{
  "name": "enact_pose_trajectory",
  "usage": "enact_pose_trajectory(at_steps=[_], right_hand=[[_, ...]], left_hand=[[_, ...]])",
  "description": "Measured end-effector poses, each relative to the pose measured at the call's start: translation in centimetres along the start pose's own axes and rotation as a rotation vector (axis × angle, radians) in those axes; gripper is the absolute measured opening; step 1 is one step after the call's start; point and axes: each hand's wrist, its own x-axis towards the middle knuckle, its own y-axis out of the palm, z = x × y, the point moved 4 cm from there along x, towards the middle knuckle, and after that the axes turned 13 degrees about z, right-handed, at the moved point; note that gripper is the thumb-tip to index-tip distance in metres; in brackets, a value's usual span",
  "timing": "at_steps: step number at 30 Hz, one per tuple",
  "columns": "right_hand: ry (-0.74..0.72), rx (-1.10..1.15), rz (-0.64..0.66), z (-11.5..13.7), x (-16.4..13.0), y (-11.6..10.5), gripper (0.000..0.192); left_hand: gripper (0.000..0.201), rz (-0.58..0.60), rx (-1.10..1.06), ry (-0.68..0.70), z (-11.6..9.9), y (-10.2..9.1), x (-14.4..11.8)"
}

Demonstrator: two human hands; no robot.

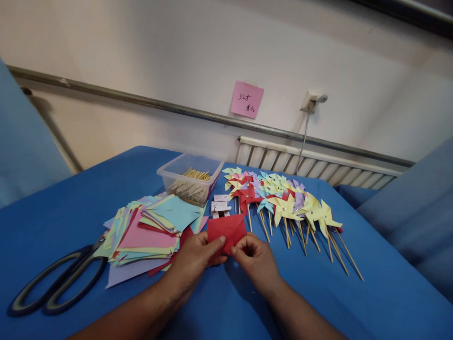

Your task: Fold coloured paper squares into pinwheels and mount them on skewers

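A red paper square (226, 229) is held just above the blue table (354, 307) by both hands. My left hand (193, 262) pinches its lower left edge, thumb on top. My right hand (256, 259) pinches its lower right corner with thumb and fingers. Left of my hands lies a loose stack of coloured paper squares (148, 231). Behind the red paper are small white boxes (220, 206).
Large black-handled scissors (56, 283) lie at the left front. A clear plastic tub of wooden sticks (189, 182) stands behind the paper stack. Several finished paper pinwheels on sticks (286, 205) lie to the right. A pink note (247, 99) hangs on the wall.
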Motion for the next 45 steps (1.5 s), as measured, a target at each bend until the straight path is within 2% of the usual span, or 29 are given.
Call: enact_pose_trajectory(at_steps=[6, 17, 38, 42, 45], right_hand=[[-0.005, -0.05, 0.002, 0.2, -0.1, 0.0, 0.017], [0.031, 0.119, 0.015, -0.6, 0.1, 0.1, 0.02], [0.023, 0.027, 0.022, -0.3, -0.1, 0.1, 0.019], [0.034, 0.23, -0.03, -0.5, -0.3, 0.4, 0.014], [-0.028, 0.361, -0.19, -0.4, -0.3, -0.7, 0.043]], left_hand=[[0.025, 0.021, 0.026, -0.012, 0.3, 0.1, 0.1], [0.023, 0.023, 0.0, -0.009, 0.1, 0.8, -0.4], [0.025, 0.05, 0.032, -0.029, 0.8, 0.1, 0.2], [0.031, 0.032, 0.114, -0.033, 0.4, -0.1, 0.3], [0.032, 0.029, 0.204, -0.061, 0.0, -0.2, 0.2]])
